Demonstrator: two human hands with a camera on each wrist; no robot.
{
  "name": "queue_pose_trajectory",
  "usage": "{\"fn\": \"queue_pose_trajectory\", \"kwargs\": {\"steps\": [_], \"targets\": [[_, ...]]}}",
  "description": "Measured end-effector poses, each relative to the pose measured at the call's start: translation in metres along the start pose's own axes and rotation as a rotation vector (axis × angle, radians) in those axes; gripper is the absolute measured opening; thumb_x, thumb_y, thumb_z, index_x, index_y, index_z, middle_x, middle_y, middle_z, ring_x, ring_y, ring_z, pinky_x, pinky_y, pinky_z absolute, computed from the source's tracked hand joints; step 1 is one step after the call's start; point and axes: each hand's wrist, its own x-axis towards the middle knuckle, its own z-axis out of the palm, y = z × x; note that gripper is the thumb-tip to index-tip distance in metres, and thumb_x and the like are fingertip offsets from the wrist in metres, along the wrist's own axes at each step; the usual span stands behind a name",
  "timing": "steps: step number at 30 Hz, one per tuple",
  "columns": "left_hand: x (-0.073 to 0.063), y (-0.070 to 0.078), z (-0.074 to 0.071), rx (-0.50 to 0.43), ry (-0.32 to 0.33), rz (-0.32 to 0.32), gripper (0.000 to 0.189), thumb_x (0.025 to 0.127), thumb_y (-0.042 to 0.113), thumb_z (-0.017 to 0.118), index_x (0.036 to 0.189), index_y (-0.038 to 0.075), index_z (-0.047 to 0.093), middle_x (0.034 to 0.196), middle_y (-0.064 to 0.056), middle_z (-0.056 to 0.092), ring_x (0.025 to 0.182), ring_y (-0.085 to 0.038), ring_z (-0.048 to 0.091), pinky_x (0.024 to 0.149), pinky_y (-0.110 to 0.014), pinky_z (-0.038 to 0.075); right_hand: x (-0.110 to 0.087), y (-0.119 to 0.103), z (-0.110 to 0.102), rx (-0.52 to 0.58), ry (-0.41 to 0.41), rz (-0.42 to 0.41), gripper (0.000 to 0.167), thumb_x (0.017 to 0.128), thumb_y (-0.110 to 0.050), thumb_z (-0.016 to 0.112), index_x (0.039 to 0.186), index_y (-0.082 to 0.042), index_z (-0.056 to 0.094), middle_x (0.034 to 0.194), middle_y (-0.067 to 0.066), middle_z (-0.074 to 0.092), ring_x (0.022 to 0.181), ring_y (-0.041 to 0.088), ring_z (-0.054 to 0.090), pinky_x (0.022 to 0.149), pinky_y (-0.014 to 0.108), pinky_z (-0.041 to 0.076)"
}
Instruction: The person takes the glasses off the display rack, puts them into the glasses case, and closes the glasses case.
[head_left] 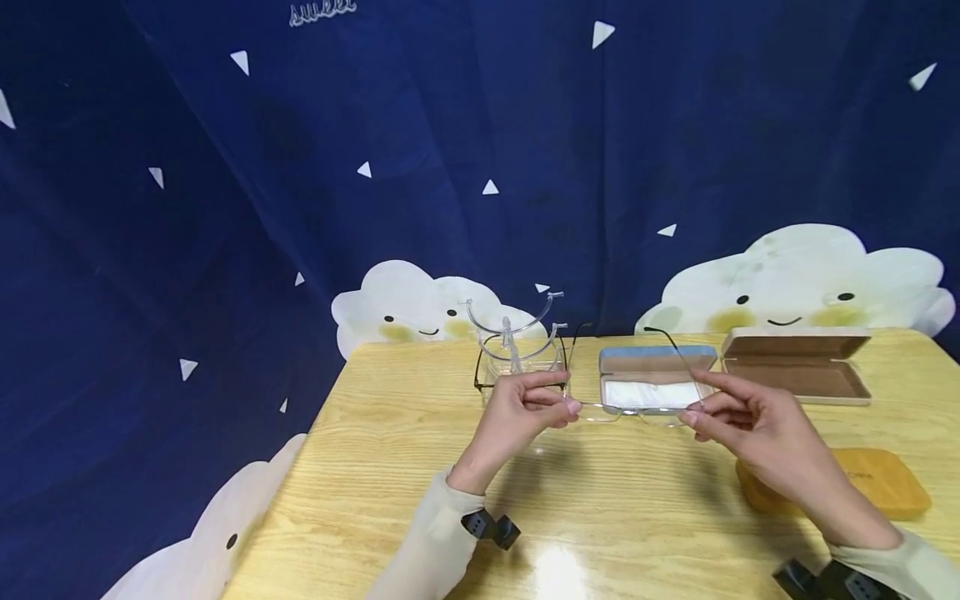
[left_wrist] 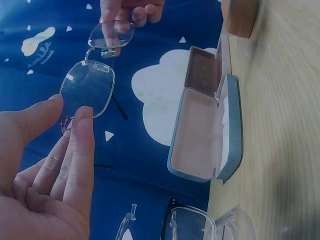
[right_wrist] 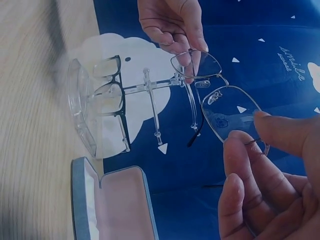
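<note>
A pair of thin metal-framed eyeglasses [head_left: 600, 414] is held up above the table between both hands, temples spread and pointing away. My left hand [head_left: 525, 410] pinches the left end of the frame, thumb in front and fingers behind. At the other end my right hand [head_left: 757, 421] pinches the hinge area the same way. The clear lenses [left_wrist: 90, 87] show well in the left wrist view. Behind the left hand stands a clear plastic glasses stand [head_left: 510, 346], with dark-framed glasses [right_wrist: 121, 95] on its lower tier.
A blue glasses case [head_left: 658, 353] lies open behind the eyeglasses, a white cloth [head_left: 652, 393] inside. Right of it is an open beige case [head_left: 797, 343] with a brown lining. An orange case [head_left: 888, 483] sits partly behind the right forearm. A dark blue curtain [head_left: 450, 108] hangs behind the table.
</note>
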Motion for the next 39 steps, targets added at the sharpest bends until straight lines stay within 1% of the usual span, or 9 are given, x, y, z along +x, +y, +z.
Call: {"fn": "queue_pose_trajectory", "kwargs": {"steps": [4, 5, 11, 18, 22, 26, 29, 35, 39], "targets": [[-0.0008, 0.0, -0.0002, -0.007, 0.004, -0.008, 0.047, 0.091, 0.012, 0.081, 0.136, 0.005, 0.067, 0.104, -0.02, 0.08, 0.084, -0.018, 0.08, 0.078, -0.031, 0.066, 0.0001, -0.0001, 0.0001, 0.002, -0.011, -0.003, 0.058, 0.092, 0.003, 0.075, 0.144, 0.014, 0.052, 0.082, -0.015, 0.076, 0.067, 0.006, 0.07, 0.063, 0.016, 0.056], [-0.0007, 0.0001, -0.0001, -0.007, 0.005, -0.009, 0.047, 0.091, 0.012, 0.081, 0.136, 0.005, 0.067, 0.104, -0.021, 0.08, 0.083, -0.016, 0.08, 0.078, -0.031, 0.066, 0.0, -0.0002, -0.0001, 0.001, -0.014, -0.002, 0.058, 0.092, 0.003, 0.075, 0.144, 0.015, 0.052, 0.082, -0.014, 0.076, 0.066, 0.006, 0.07, 0.063, 0.016, 0.057], [-0.0013, 0.0002, -0.0007, -0.001, -0.005, -0.013, 0.047, 0.092, 0.011, 0.08, 0.137, 0.006, 0.067, 0.103, -0.021, 0.08, 0.086, -0.022, 0.081, 0.078, -0.031, 0.066, -0.001, -0.0005, -0.0014, -0.004, -0.042, 0.017, 0.056, 0.094, 0.0, 0.075, 0.143, 0.014, 0.053, 0.082, -0.017, 0.076, 0.066, 0.007, 0.071, 0.062, 0.018, 0.057], [-0.0023, 0.0007, -0.0021, -0.007, -0.007, -0.018, 0.047, 0.093, 0.01, 0.079, 0.137, 0.003, 0.066, 0.106, -0.021, 0.08, 0.084, -0.015, 0.08, 0.078, -0.031, 0.066, -0.0021, -0.0014, -0.0008, -0.027, -0.054, 0.024, 0.048, 0.094, -0.002, 0.075, 0.137, 0.012, 0.059, 0.082, -0.017, 0.077, 0.067, 0.006, 0.072, 0.067, 0.012, 0.056], [-0.0026, 0.0003, -0.0031, -0.007, -0.008, -0.015, 0.047, 0.093, 0.01, 0.079, 0.138, 0.002, 0.066, 0.106, -0.021, 0.08, 0.084, -0.014, 0.079, 0.078, -0.031, 0.066, -0.0029, -0.0025, 0.0002, -0.061, -0.068, 0.064, 0.043, 0.095, -0.007, 0.075, 0.134, 0.008, 0.064, 0.083, -0.015, 0.078, 0.069, 0.005, 0.072, 0.068, 0.011, 0.055], [-0.003, 0.0, -0.0038, -0.008, -0.005, -0.018, 0.046, 0.093, 0.01, 0.079, 0.137, 0.003, 0.066, 0.106, -0.021, 0.08, 0.085, -0.016, 0.08, 0.079, -0.031, 0.066, -0.0036, -0.0035, 0.0011, -0.073, -0.074, 0.081, 0.04, 0.095, -0.008, 0.076, 0.131, 0.006, 0.067, 0.084, -0.012, 0.08, 0.07, 0.004, 0.073, 0.068, 0.013, 0.056], [-0.0038, 0.0003, -0.0042, -0.006, -0.004, -0.027, 0.046, 0.093, 0.011, 0.079, 0.137, 0.005, 0.067, 0.106, -0.02, 0.08, 0.085, -0.016, 0.08, 0.079, -0.031, 0.066, -0.0043, -0.0038, 0.0015, -0.071, -0.075, 0.082, 0.037, 0.094, -0.008, 0.077, 0.128, 0.004, 0.07, 0.083, -0.011, 0.08, 0.071, 0.003, 0.073, 0.067, 0.015, 0.057], [-0.0055, -0.0008, -0.0059, -0.011, -0.002, -0.029, 0.047, 0.092, 0.011, 0.08, 0.136, 0.001, 0.066, 0.105, -0.021, 0.08, 0.085, -0.018, 0.08, 0.079, -0.032, 0.066, -0.0049, -0.0033, 0.0021, -0.062, -0.09, 0.068, 0.032, 0.095, -0.008, 0.076, 0.125, 0.001, 0.073, 0.083, -0.012, 0.08, 0.072, 0.004, 0.074, 0.067, 0.015, 0.058], [-0.0062, -0.0019, -0.0076, -0.004, -0.006, -0.023, 0.044, 0.092, 0.011, 0.079, 0.134, 0.002, 0.068, 0.105, -0.021, 0.08, 0.082, -0.014, 0.079, 0.079, -0.03, 0.066, -0.0046, -0.0025, 0.0028, -0.058, -0.089, 0.038, 0.028, 0.094, -0.008, 0.076, 0.121, 0.0, 0.074, 0.083, -0.014, 0.079, 0.072, 0.005, 0.074, 0.066, 0.016, 0.058]]}}
